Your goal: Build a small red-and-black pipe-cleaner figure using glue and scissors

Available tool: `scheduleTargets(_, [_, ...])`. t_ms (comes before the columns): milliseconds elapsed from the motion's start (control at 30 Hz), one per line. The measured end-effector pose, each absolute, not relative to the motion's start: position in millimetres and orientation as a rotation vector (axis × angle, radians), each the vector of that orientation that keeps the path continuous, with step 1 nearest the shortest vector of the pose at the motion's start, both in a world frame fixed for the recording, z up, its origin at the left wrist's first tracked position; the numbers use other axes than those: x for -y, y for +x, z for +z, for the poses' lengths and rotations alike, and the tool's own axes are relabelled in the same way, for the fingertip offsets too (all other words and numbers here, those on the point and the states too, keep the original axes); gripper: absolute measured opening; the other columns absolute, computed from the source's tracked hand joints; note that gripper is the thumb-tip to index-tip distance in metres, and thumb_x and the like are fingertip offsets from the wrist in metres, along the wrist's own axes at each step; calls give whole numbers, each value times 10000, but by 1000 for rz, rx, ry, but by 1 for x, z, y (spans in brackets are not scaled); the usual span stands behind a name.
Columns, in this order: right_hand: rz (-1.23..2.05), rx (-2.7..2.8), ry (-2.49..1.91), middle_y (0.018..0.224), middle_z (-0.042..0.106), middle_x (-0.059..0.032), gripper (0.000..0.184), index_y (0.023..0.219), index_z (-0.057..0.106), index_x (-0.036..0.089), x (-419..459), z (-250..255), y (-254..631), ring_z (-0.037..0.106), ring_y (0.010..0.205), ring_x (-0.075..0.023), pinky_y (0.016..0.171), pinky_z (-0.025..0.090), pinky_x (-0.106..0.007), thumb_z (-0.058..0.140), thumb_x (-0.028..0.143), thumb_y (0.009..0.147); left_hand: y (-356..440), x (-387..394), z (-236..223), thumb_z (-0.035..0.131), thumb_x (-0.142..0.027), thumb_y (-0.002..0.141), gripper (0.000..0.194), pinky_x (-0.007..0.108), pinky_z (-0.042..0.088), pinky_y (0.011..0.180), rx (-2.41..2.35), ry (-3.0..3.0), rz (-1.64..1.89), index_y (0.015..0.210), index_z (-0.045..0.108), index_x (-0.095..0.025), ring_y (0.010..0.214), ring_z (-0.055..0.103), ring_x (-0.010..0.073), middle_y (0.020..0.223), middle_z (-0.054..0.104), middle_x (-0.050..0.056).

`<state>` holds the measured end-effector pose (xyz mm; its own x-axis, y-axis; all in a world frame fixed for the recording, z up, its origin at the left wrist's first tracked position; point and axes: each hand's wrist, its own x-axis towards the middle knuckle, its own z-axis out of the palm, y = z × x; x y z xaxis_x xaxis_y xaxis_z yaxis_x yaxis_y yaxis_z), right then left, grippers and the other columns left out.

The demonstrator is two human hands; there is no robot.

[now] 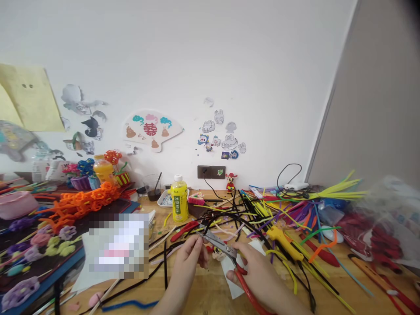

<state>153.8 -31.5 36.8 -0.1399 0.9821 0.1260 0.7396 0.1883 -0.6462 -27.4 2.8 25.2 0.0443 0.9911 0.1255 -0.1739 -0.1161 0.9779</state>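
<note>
My right hand (259,273) grips the red handles of a pair of steel-bladed scissors (218,243), whose blades point left across the wooden desk (210,286). My left hand (188,258) is curled close to the blades, and whatever its fingertips pinch is too small to tell. A small cartoon figurine (218,253) sits just below the blades, between my hands. Under my right fingers lies a white paper piece (232,273). Tangled black pipe cleaners (226,216) rise behind the blades.
Many colored pipe cleaners (288,210) spread across the desk's right side, around a yellow glue gun (285,243). Red-handled pliers (183,231) and a yellow-green bottle (180,199) stand beyond my hands. Orange pipe-cleaner chains (85,203) lie on a dark board at left.
</note>
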Motion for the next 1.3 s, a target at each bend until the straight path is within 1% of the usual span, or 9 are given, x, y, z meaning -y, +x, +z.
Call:
scheduleTargets(167, [677,1882,-1588,1029,618,-3,448,1075,539,277,30,30,152,564,860,-171,711,394,-230,621,256,635,-25,-2,26,594,-588,613,423,196,359,389,-993,1224,1299,640,511,-174,337,491,91,406,544,-56])
scheduleTargets(367, [710,1872,-1622,974,624,-4,418,1044,555,258,29,32,150,562,797,-168,695,399,-240,618,263,631,-23,-1,25,583,-578,631,416,201,377,396,-1011,1266,1259,563,481,-180,350,492,89,419,540,-48])
scheduleTargets(533, [725,1862,-1632,990,624,-13,438,1057,553,256,28,29,150,568,795,-171,702,404,-242,626,281,626,-21,0,22,584,-570,639,402,200,380,404,-993,1262,1219,600,506,-178,361,497,91,420,547,-47])
scheduleTargets(733, [714,1850,-1593,1007,628,-25,453,1076,544,259,27,20,151,570,788,-172,683,399,-236,630,278,631,-19,0,19,598,-604,597,443,198,376,392,-978,1248,1168,653,531,-170,345,485,89,402,543,-53])
scheduleTargets(833, [726,1851,-1580,973,633,-25,457,1083,541,255,25,18,151,571,783,-172,673,394,-229,636,288,637,-19,-1,18,605,-602,592,448,194,373,391,-974,1239,1158,667,535,-165,347,481,86,407,547,-54])
scheduleTargets(933, [723,1863,-1590,935,639,-19,417,1058,552,248,24,19,150,570,765,-164,644,384,-214,633,294,651,-20,-2,17,610,-606,582,459,192,371,389,-969,1224,1140,670,536,-162,343,476,83,404,544,-55])
scheduleTargets(1133, [623,1939,-1645,767,653,5,323,943,595,240,25,21,150,544,620,-149,565,350,-206,657,348,645,-18,-4,12,622,-599,572,440,207,385,399,-965,1179,1105,632,514,-177,338,474,89,397,548,-49])
scheduleTargets(1200, [588,1949,-1646,756,659,7,332,936,610,249,24,22,150,551,629,-158,562,352,-208,673,359,628,-18,-4,11,622,-602,568,444,209,387,400,-962,1176,1100,634,516,-176,341,476,91,399,553,-46])
scheduleTargets(1300, [593,1925,-1636,771,674,-6,330,963,626,253,23,26,151,581,671,-173,581,370,-214,651,372,656,-18,-4,12,627,-601,564,451,207,387,397,-954,1168,1104,652,531,-169,347,479,92,403,553,-46])
